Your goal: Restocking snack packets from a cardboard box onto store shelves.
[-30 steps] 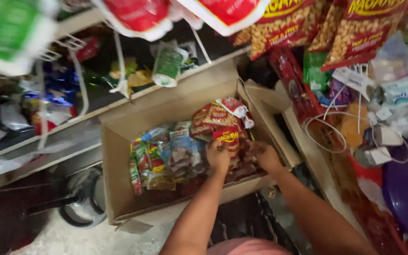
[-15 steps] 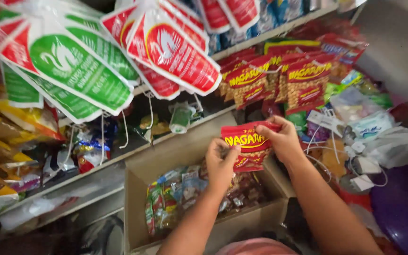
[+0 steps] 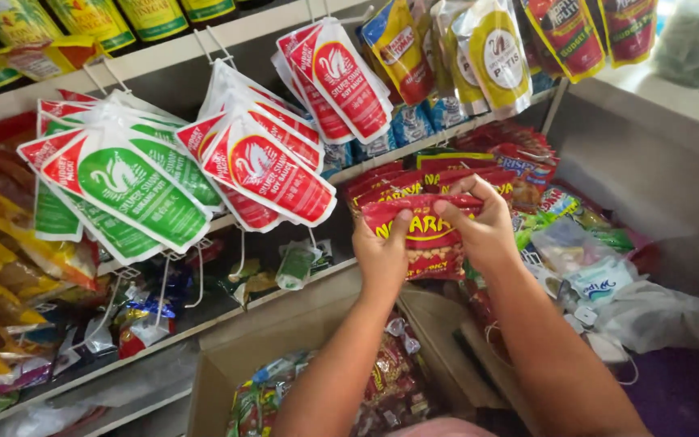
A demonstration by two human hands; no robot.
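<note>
Both my hands hold up one red snack packet [image 3: 428, 236] with yellow print. My left hand [image 3: 382, 255] grips its left edge, thumb on the front. My right hand [image 3: 485, 225] pinches its upper right corner. The packet is raised against a row of matching red packets [image 3: 430, 180] hanging under a shelf. Below my forearms sits an open cardboard box [image 3: 301, 340] filled with several more colourful snack packets [image 3: 382, 384].
White pouches with red and green labels [image 3: 204, 170] hang on hooks at upper left. Yellow and red pouches [image 3: 487, 44] hang at top right. Bottles [image 3: 99, 20] line the top shelf. Loose plastic bags and small goods [image 3: 600, 279] lie at right.
My hands lifted the red packet out of the box up to the hanging row. The view tilted upward, showing more of the shelves.
</note>
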